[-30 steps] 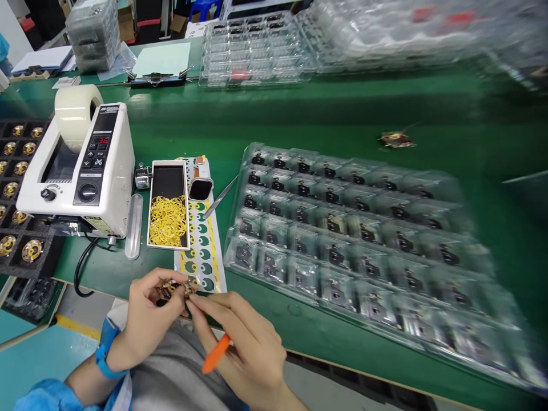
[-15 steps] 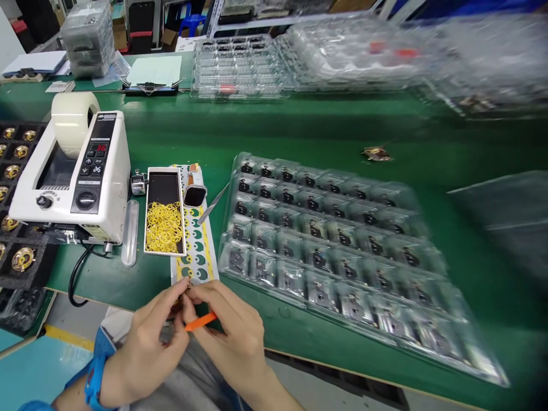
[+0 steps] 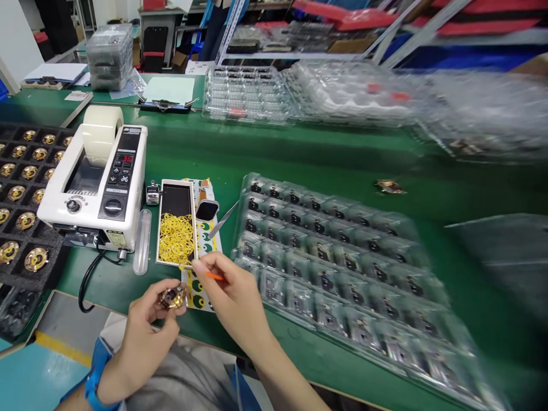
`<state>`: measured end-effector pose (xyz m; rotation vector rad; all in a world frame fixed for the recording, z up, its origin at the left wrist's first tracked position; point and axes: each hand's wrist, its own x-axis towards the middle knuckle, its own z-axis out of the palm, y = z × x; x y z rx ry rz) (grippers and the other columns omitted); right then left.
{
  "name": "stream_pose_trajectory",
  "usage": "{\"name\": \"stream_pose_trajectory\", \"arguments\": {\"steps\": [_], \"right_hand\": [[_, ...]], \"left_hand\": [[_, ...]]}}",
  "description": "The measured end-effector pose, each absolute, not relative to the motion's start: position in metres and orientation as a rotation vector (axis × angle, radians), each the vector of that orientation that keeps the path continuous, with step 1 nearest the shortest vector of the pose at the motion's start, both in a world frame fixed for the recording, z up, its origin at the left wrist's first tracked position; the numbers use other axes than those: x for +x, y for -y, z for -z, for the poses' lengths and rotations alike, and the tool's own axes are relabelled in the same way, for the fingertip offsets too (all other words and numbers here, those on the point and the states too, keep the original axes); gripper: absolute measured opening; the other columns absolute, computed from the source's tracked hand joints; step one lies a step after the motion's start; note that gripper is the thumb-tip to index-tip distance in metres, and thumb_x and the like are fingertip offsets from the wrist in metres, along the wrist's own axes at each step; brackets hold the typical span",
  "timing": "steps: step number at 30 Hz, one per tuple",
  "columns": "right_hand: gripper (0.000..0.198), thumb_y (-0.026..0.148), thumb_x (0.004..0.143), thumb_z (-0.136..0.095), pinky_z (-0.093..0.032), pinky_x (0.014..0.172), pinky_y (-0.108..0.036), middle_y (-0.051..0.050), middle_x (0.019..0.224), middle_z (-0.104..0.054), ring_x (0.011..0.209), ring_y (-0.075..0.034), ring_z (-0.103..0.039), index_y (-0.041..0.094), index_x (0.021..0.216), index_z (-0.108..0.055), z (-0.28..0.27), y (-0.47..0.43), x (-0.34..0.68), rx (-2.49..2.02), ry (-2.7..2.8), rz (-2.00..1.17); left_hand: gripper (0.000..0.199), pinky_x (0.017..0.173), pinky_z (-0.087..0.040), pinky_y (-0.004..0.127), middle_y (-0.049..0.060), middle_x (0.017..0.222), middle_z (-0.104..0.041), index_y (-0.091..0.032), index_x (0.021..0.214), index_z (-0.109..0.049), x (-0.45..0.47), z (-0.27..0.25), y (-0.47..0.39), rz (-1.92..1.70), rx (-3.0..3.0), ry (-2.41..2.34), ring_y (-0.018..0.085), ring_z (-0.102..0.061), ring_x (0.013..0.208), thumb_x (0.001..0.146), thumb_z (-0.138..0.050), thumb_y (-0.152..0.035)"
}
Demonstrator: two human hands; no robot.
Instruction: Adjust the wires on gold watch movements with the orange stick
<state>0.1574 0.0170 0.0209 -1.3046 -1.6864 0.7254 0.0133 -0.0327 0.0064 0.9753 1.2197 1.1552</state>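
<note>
My left hand (image 3: 148, 328) pinches a small round gold part (image 3: 172, 297) over the table's near edge. To its right, my right hand (image 3: 233, 297) grips an orange tool (image 3: 214, 276), and its fingertips reach the lower end of the small white tray of yellow rings (image 3: 176, 231). A sticker sheet with green dots (image 3: 201, 279) lies just under the right hand. A blue band circles my left wrist.
A white tape dispenser (image 3: 100, 188) stands at the left beside a black tray of gold parts (image 3: 21, 194). A wide clear blister tray of dark parts (image 3: 342, 257) fills the right. Metal tweezers (image 3: 222, 218) lie between. Stacked clear trays (image 3: 248, 94) sit at the back.
My hands have come apart: the right hand with the orange tool moved forward to the yellow rings, while the left kept the gold part. The view tilted up.
</note>
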Motion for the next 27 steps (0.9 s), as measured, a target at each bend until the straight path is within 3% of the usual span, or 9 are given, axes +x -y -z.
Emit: {"name": "stream_pose_trajectory", "arguments": {"steps": [4,8,11,15,27], "right_hand": [[0.015,0.019,0.092,-0.041,-0.039,0.052,-0.025,-0.001,0.072,-0.063,0.056,-0.016,-0.057,0.019,0.085,-0.054,-0.007,-0.025,0.157,-1.477,1.871,-0.421],[0.025,0.008,0.088,-0.039,-0.046,0.065,-0.026,-0.006,0.090,-0.065,0.078,-0.018,-0.064,0.016,0.104,-0.057,-0.002,-0.020,0.163,-1.407,1.973,-0.373],[0.025,0.004,0.083,-0.040,-0.046,0.068,-0.026,-0.005,0.090,-0.065,0.083,-0.019,-0.064,0.018,0.095,-0.057,-0.003,-0.022,0.170,-1.426,2.026,-0.371],[0.020,0.001,0.079,-0.045,-0.043,0.064,-0.026,-0.001,0.082,-0.063,0.074,-0.017,-0.062,0.019,0.083,-0.052,-0.009,-0.034,0.174,-1.473,2.074,-0.375],[0.011,0.007,0.083,-0.054,-0.035,0.057,-0.027,-0.002,0.077,-0.064,0.066,-0.017,-0.059,0.017,0.080,-0.057,-0.054,-0.099,0.165,-1.461,2.512,-0.385]], "left_hand": [[0.022,0.072,-0.062,0.025,0.007,0.091,-0.074,-0.016,0.094,-0.069,0.011,-0.007,0.030,-1.181,0.789,-1.088,0.020,-0.071,0.084,0.075,-0.077,-0.023],[0.036,0.061,-0.061,0.023,0.007,0.081,-0.074,-0.014,0.083,-0.068,0.010,-0.011,0.026,-1.182,0.664,-1.070,0.021,-0.072,0.076,0.071,-0.084,-0.044],[0.042,0.056,-0.060,0.023,0.007,0.075,-0.074,-0.014,0.077,-0.066,0.012,-0.016,0.022,-1.172,0.664,-1.094,0.022,-0.072,0.070,0.067,-0.086,-0.049],[0.044,0.053,-0.059,0.023,0.007,0.071,-0.073,-0.014,0.073,-0.065,0.015,-0.018,0.015,-1.194,0.676,-1.103,0.022,-0.072,0.066,0.064,-0.087,-0.051],[0.045,0.052,-0.056,0.022,0.010,0.071,-0.074,-0.015,0.071,-0.069,0.021,-0.008,0.005,-1.245,0.730,-1.054,0.023,-0.072,0.064,0.061,-0.087,-0.055]]}}
